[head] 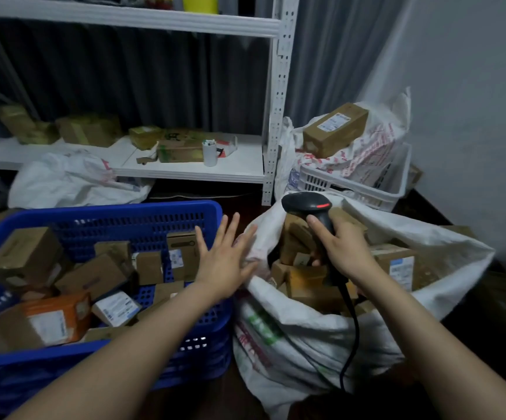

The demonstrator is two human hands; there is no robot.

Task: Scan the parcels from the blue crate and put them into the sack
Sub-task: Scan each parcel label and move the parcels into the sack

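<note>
The room is dim and bluish, with flat light and no hard shadows. A small red glow burns on the scanner (307, 207). Wide-angle bending curves the shelf upright (276, 116) and stretches both forearms at the bottom corners. Cartons along the blue crate (103, 212) look soft and smeared.

I logged a blue crate (100, 212) with perforated walls, holding brown parcels (24, 256) and one orange parcel (59, 318). The sack (306, 334) was white with green and red print. The scanner (309, 207) was black with a red light; the shelf (185, 168) was white.
</note>
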